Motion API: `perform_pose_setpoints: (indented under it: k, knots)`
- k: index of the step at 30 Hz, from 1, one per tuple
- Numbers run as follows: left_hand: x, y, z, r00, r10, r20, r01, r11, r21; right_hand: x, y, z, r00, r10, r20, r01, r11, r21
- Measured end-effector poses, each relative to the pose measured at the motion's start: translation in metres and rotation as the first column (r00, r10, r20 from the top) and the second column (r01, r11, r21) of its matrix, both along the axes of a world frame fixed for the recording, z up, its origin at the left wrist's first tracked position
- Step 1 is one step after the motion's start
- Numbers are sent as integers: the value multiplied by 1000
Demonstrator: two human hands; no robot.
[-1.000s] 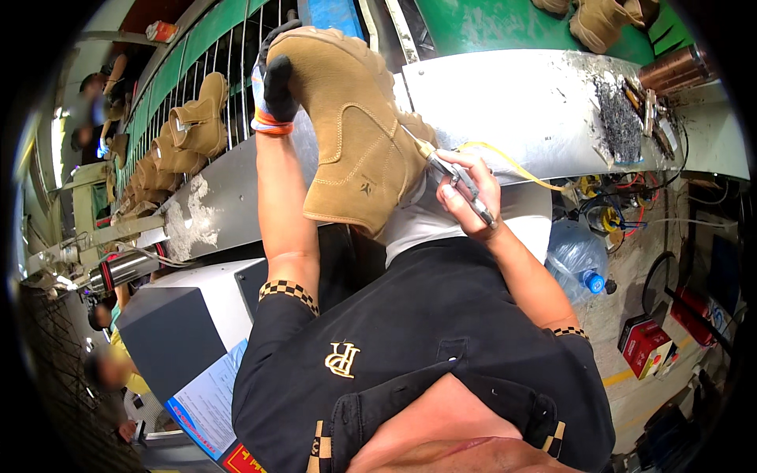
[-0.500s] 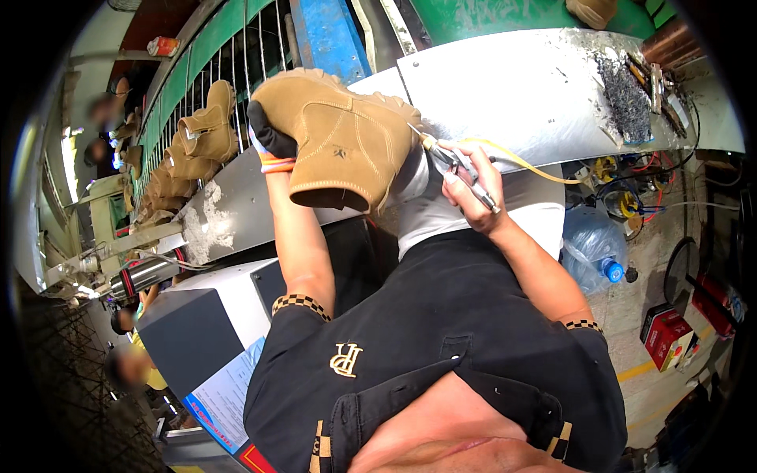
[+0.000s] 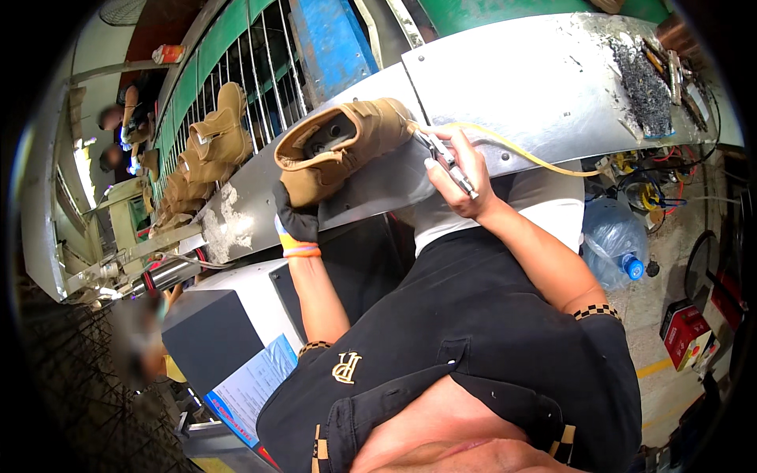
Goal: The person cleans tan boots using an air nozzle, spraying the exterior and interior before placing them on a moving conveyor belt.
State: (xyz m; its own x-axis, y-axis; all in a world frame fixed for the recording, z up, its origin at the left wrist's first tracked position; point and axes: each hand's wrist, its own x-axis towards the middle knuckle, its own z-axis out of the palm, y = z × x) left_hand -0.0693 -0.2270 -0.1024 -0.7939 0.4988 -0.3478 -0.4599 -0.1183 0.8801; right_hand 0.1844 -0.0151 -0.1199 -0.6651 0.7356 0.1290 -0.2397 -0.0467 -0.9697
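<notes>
A tan suede boot (image 3: 378,126) lies tilted over the metal work surface, its open collar facing up and to the left so the dark inside shows. My left hand (image 3: 296,219), in a black glove with an orange-and-white cuff, is closed on the near lower side of the boot's shaft; some fingers are hidden beneath it. Bare, my right hand (image 3: 467,175) grips a slim silver hand tool (image 3: 447,161) with a yellow hose. The tool's tip points at the boot's right end, very close to it; whether they touch I cannot tell.
Several tan boots (image 3: 218,130) line the green-edged wire rack at left. Dark debris and small tools (image 3: 643,91) lie on the metal bench (image 3: 520,87). A water jug (image 3: 613,244) and red box (image 3: 684,335) stand at right. A grey-white machine (image 3: 217,331) is at lower left; blurred people beyond.
The boot has been turned and lowered, so its collar now opens upward at the left instead of toward me. My left hand moved down with it; the right hand stays near the boot with the tool.
</notes>
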Motion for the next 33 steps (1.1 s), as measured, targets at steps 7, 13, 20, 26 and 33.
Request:
perform_pose_setpoints:
  k: [7,13,20,26,33]
  knots:
    - [70,-34,26,990,-106,94,132,934,-331,1,-3,-1,999,26,37,-27,999,42]
    - [109,-38,24,917,-251,310,342,895,-287,7,-4,-4,997,19,73,-22,999,43]
    - [145,-8,28,846,-348,404,451,871,-194,10,-2,-6,995,57,87,-53,997,-47]
    - [150,10,10,741,-426,520,468,882,55,13,-5,-9,995,85,42,-83,995,-59]
    - [161,33,19,795,-379,473,480,871,-109,15,-5,-19,995,100,-7,-100,982,-158]
